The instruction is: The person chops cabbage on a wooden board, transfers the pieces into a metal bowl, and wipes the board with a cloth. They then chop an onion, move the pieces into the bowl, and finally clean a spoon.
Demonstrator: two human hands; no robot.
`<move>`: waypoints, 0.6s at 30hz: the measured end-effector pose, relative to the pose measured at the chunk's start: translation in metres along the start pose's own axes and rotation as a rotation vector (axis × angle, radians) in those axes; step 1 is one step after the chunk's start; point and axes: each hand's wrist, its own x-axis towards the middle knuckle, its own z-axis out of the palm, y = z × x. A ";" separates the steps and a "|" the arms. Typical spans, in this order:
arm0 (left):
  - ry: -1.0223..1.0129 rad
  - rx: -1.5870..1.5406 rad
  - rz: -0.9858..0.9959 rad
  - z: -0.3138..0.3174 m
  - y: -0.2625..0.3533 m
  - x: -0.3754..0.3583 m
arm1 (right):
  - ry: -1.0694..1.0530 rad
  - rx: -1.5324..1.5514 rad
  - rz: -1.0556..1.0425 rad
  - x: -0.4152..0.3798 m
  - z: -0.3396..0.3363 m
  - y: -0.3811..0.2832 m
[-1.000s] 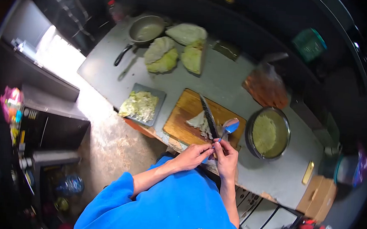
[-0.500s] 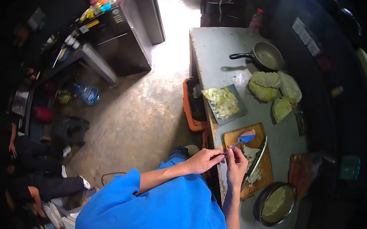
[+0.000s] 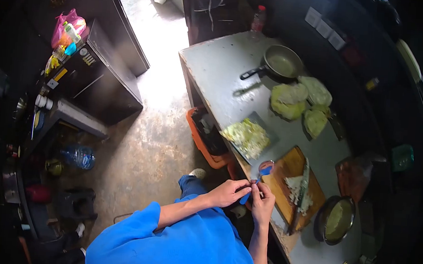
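Note:
Both hands are together at the table's near edge. My left hand point(image 3: 229, 193) is closed on a spoon's blue handle. Pinched beside it, my right hand point(image 3: 262, 200) grips the same spoon point(image 3: 266, 168), whose shiny bowl points away from me. Just right of the hands lies a wooden cutting board point(image 3: 288, 169) with chopped white pieces point(image 3: 294, 186) and a long knife point(image 3: 304, 185). A plate of chopped cabbage point(image 3: 248, 138) sits beyond the hands.
A black-handled pan point(image 3: 283, 62), cabbage heads point(image 3: 288, 101), a red-capped bottle point(image 3: 258, 20) and a pot point(image 3: 337, 220) stand on the table point(image 3: 215, 59). An orange bin point(image 3: 199, 140) is beside it. Part of another person point(image 3: 58, 249) shows at lower left.
The view has turned, and the table now appears rotated. My hands and the spoon have moved off the cutting board to its near side. Both hands still hold the spoon.

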 end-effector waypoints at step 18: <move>0.735 -0.113 -0.016 -0.297 -0.069 -0.296 | -0.670 0.140 -0.127 -0.027 0.441 -0.073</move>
